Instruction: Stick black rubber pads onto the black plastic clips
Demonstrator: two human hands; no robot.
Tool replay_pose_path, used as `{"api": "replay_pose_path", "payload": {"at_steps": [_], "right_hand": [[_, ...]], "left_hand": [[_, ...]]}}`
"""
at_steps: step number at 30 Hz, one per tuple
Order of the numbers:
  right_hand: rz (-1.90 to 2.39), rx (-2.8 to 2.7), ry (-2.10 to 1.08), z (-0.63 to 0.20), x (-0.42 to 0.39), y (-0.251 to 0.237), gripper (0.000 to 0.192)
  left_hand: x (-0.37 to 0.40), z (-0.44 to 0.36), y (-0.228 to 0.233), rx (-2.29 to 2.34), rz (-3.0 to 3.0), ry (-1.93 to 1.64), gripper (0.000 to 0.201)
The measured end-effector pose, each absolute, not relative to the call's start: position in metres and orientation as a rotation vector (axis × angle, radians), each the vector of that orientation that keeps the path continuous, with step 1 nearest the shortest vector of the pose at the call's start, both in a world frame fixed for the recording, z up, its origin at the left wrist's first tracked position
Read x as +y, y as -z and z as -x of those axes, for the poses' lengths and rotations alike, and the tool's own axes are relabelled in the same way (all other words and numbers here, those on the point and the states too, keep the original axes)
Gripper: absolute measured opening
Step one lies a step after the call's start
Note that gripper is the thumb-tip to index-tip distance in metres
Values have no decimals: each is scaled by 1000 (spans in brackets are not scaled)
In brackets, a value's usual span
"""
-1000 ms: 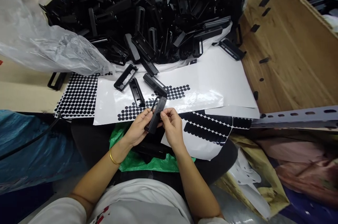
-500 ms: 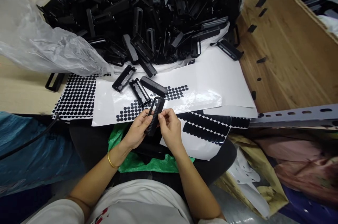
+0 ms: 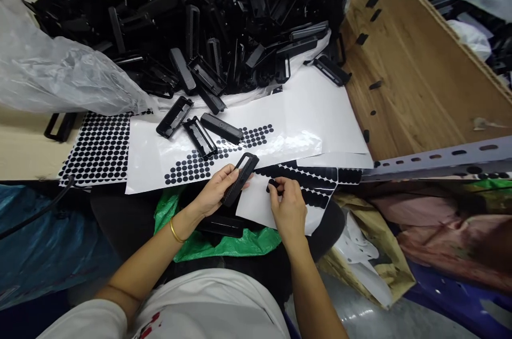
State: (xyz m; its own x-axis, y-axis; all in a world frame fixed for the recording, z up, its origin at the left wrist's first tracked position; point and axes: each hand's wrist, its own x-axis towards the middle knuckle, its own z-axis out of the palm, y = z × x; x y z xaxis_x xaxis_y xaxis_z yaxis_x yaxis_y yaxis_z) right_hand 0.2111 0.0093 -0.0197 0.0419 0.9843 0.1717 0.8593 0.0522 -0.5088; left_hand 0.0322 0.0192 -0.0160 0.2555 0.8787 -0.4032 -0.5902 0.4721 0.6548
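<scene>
My left hand (image 3: 218, 190) is closed around a long black plastic part (image 3: 240, 179) with a ridged face and an open slot at its far end, held tilted over my lap. To its right, my right hand (image 3: 288, 206) pinches a small black sticker (image 3: 272, 186) between thumb and fingers. That hand is over a white backing sheet (image 3: 256, 206) with rows of overlapping black stickers. Beyond my hands, a sheet of round black dots (image 3: 192, 168) has several similar parts lying on it, among them a black frame (image 3: 200, 137).
A large heap of black parts (image 3: 216, 19) in clear plastic (image 3: 72, 72) fills the back of the table. A wooden board (image 3: 424, 72) with a perforated metal edge (image 3: 448, 152) stands at right. A green bag (image 3: 248, 243) with black parts lies on my lap. A paper bag (image 3: 392, 253) is lower right.
My right hand has left the black part and moved right to the sticker sheet, now pinching a black sticker. My left hand still holds the part. The whole view has shifted slightly.
</scene>
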Motion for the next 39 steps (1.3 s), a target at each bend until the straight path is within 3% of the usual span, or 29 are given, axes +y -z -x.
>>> {"api": "replay_pose_path", "payload": {"at_steps": [12, 17, 21, 24, 39], "right_hand": [[1825, -1799, -391, -208, 16, 25, 11], [1633, -1715, -853, -203, 13, 3, 14], [1449, -1336, -1315, -187, 14, -5, 19], [1377, -1116, -1467, -177, 21, -3, 24], [1387, -1095, -1468, -164, 32, 5, 26]], "left_hand": [[22, -36, 20, 849, -396, -1069, 20], [21, -35, 22, 823, -404, -1041, 24], [15, -32, 21, 801, -430, -971, 26], [11, -30, 18, 801, -425, -923, 35], [6, -23, 12, 877, -465, -918, 42]]}}
